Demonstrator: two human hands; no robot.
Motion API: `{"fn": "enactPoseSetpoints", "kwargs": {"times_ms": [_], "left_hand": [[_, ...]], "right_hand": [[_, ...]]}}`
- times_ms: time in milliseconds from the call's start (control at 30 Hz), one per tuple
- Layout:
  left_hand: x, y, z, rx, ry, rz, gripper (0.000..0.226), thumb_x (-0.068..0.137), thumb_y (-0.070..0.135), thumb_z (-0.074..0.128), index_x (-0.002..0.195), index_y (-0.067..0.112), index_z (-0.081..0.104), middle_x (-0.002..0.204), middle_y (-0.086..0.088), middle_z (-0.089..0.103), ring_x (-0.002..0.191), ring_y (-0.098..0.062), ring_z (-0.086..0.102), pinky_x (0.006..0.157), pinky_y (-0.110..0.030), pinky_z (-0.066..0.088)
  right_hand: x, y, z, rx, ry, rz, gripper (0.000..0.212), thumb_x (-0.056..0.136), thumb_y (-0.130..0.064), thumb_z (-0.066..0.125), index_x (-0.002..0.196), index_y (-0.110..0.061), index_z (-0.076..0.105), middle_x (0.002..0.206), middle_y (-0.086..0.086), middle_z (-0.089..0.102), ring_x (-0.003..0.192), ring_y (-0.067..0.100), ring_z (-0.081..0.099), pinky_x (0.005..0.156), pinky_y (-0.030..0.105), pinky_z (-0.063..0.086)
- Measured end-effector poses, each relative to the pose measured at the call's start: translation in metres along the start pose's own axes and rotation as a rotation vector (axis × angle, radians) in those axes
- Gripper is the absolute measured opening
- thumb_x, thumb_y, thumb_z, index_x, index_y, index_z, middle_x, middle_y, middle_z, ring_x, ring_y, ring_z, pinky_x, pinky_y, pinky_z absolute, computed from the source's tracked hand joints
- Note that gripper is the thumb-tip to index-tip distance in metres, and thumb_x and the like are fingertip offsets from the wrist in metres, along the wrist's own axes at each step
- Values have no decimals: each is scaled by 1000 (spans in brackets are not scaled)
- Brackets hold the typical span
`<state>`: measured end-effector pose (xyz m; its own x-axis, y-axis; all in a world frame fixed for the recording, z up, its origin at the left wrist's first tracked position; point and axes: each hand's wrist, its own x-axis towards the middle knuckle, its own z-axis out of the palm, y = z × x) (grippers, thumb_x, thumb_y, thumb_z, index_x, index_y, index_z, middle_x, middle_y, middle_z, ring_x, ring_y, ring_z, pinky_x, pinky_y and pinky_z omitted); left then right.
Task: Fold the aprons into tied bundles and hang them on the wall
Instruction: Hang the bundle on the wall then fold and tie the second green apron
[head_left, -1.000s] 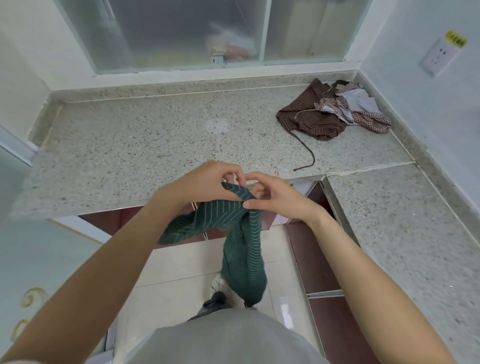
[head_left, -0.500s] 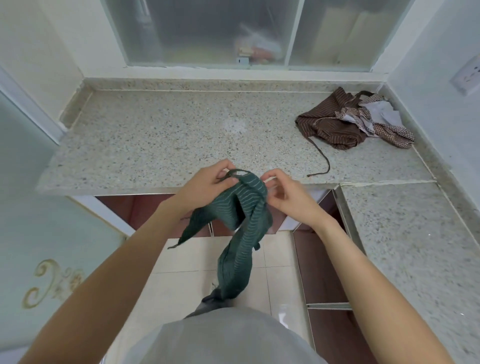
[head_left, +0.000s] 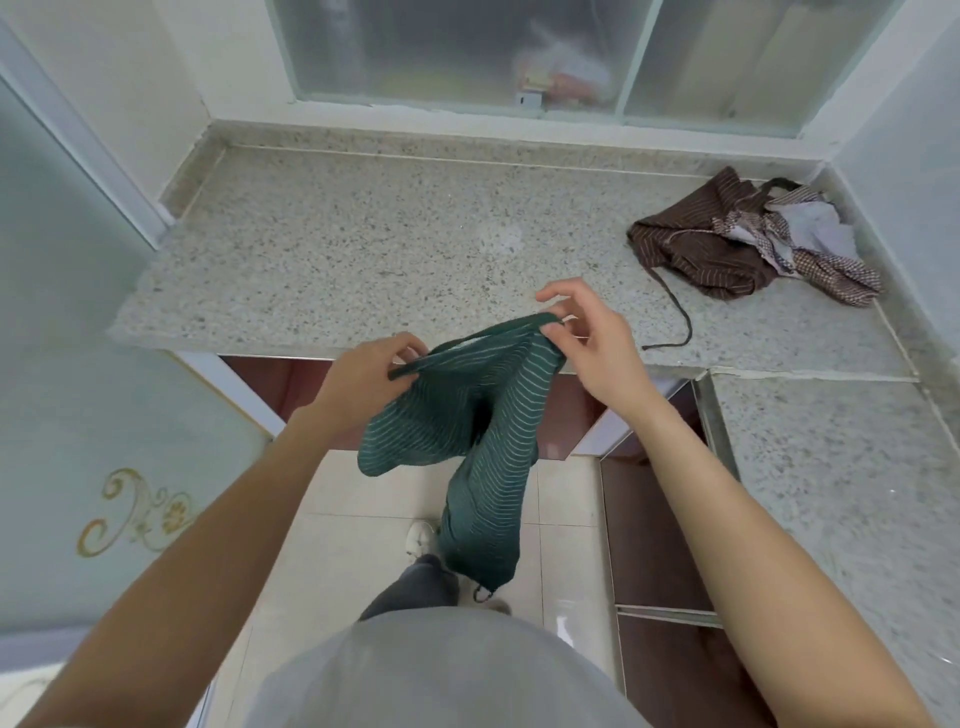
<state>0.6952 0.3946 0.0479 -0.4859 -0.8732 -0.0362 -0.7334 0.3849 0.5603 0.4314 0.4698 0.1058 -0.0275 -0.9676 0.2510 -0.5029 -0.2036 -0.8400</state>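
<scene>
- My left hand curls round the near end of the green striped apron, fingers pinching its dark strap.
- My right hand pinches the apron's top edge between thumb and forefinger, the other fingers lifted and loosely bent.
- The apron hangs between my forearms, in front of the table edge, its tail drooping toward the floor.
- A brown striped apron lies crumpled at the table's far right corner.
</scene>
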Motion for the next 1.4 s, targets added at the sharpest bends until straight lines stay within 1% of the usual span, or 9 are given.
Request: {"fn": "enactPoseSetpoints", "kwargs": {"times_ms": [167, 333, 500, 667, 833, 933, 1033, 1200, 1400], "left_hand": [[9, -34, -7, 19, 132, -42, 27, 80, 9, 69, 102, 18, 56, 112, 1, 49, 80, -10, 59, 69, -27, 41], [26, -50, -32, 241, 79, -106, 4, 88, 26, 62, 91, 27, 65, 93, 4, 67, 85, -20, 63, 69, -29, 41], [31, -57, -29, 483, 356, -195, 20, 94, 26, 51, 98, 16, 68, 83, -10, 70, 79, -31, 63, 84, -40, 33], [50, -54, -44, 250, 588, -323, 31, 97, 33, 46, 98, 7, 62, 92, -14, 64, 84, -34, 57, 63, -40, 41], [93, -66, -77, 154, 711, -224, 32, 94, 42, 48, 91, 11, 56, 85, -8, 58, 77, -26, 53, 58, -34, 39], [131, -76, -99, 180, 720, -176, 31, 93, 41, 51, 91, 11, 58, 86, -7, 58, 80, -25, 52, 60, -31, 38], [175, -87, -118, 167, 678, -154, 30, 92, 39, 54, 95, 9, 59, 90, -8, 59, 86, -26, 53, 66, -34, 42], [244, -122, -148, 191, 603, -93, 24, 90, 28, 59, 96, 5, 61, 93, -12, 62, 88, -30, 56, 68, -36, 45], [348, -182, -171, 266, 464, -54, 21, 91, 24, 57, 98, 4, 60, 93, -14, 63, 88, -32, 57, 71, -40, 47]], "right_hand": [[4, 38, -16, -270, 41, 18, 10, 90, -10, 59, 97, -16, 63, 90, -6, 61, 75, 14, 58, 69, 30, 47], [4, 69, -27, -591, -108, 78, 13, 90, -18, 61, 91, -7, 68, 82, 1, 54, 79, 27, 57, 66, 25, 31], [21, 67, -24, -832, 4, 18, 23, 91, -31, 59, 89, -9, 67, 85, 8, 59, 88, 29, 52, 63, 30, 36], [59, 52, -19, -625, 165, 77, 23, 92, -29, 58, 90, -6, 65, 102, 7, 56, 68, 25, 57, 59, 30, 40], [109, 45, -18, -78, 332, 234, 5, 92, -17, 59, 88, -14, 58, 65, 0, 59, 54, 26, 63, 62, 47, 55], [147, 50, -16, -57, 389, 240, 4, 91, -16, 61, 89, -16, 57, 65, -4, 59, 53, 18, 65, 63, 43, 57], [193, 59, -13, -99, 418, 243, 4, 91, -15, 60, 89, -15, 57, 64, -2, 61, 48, 2, 61, 57, 25, 54], [272, 72, 0, -69, 440, 310, 4, 93, -10, 56, 94, -12, 53, 75, -7, 57, 48, -3, 60, 51, 11, 47], [379, 115, 32, -110, 455, 406, 4, 93, -11, 56, 92, -13, 53, 76, -9, 57, 50, -3, 60, 56, 14, 52]]}}
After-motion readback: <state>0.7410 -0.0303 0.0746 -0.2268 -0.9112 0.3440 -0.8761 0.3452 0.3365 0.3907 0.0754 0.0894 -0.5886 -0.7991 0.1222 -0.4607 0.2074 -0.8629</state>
